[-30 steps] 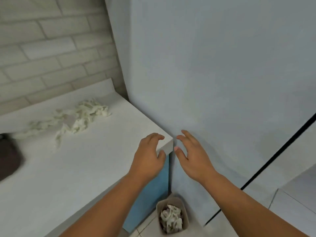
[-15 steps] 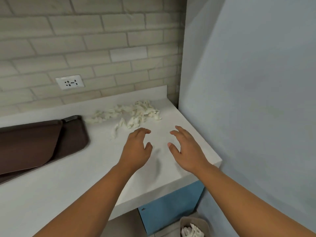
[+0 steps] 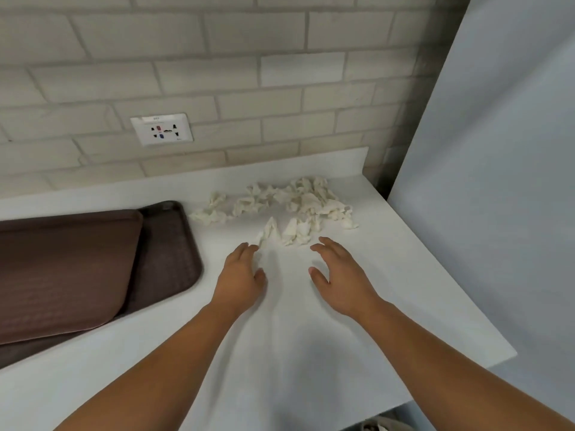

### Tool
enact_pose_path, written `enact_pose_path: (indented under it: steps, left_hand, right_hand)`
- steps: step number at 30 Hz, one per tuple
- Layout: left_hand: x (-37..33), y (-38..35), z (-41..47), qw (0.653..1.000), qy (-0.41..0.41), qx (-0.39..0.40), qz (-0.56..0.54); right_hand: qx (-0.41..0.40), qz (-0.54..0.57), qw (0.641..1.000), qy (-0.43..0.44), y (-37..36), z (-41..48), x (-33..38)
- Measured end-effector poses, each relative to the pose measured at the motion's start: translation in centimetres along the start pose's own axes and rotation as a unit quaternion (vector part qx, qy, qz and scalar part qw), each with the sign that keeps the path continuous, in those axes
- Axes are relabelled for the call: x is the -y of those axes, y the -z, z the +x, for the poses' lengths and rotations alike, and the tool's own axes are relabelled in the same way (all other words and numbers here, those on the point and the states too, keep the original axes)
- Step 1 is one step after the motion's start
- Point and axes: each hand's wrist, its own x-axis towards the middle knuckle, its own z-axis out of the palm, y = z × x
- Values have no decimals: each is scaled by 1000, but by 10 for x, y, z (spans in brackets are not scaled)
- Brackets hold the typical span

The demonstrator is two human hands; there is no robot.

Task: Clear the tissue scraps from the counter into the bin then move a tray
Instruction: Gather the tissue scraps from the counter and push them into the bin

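A heap of crumpled white tissue scraps (image 3: 289, 206) lies on the white counter (image 3: 295, 353) near the back right corner. My left hand (image 3: 241, 279) hovers just short of the nearest scraps, fingers apart, holding nothing. My right hand (image 3: 340, 275) is beside it, also open and empty, a little below the heap. Two stacked brown trays (image 3: 168, 259) rest on the counter at the left. Only the rim of the bin (image 3: 382, 426) shows under the counter's right end.
A pale grey wall panel (image 3: 497, 181) bounds the counter on the right. A brick wall with a white socket (image 3: 161, 129) stands behind it. The counter's front edge runs along the lower right.
My view has swung up from the bin and counter corner to the counter top. Both hands have moved forward over the counter toward the scraps, still empty.
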Motion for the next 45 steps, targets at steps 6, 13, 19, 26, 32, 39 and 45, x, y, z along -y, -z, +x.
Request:
enact_pose_path:
  steps: [6,13,19,26,32,39,45]
  left_hand:
    - [10,-22,42,1000,-3,-6,3]
    - [6,-42,92,988,-150,15,43]
    - [17,-44,109,974,-201,-1,105]
    - [36,-20,83,996,-86,4,38]
    - [64,-7,78,992,-101,-17,74]
    - [50,22,75,997,-28,-53,-43]
    - [28,28,72,992,47,-12,-118]
  right_hand:
    - [-16,5,1000,-18,-24,19,-10]
    - [-47,-8,998,-37,-28,28,-29]
    - [-37,-14,998,-46,-29,45,-36]
    - [-27,16,999,-41,-46,80,-25]
    - [-60,-64,996,13,-62,110,-6]
    - [24,-257,965,-52,-64,141,-3]
    - [13,-280,960,-20,-63,145,-11]
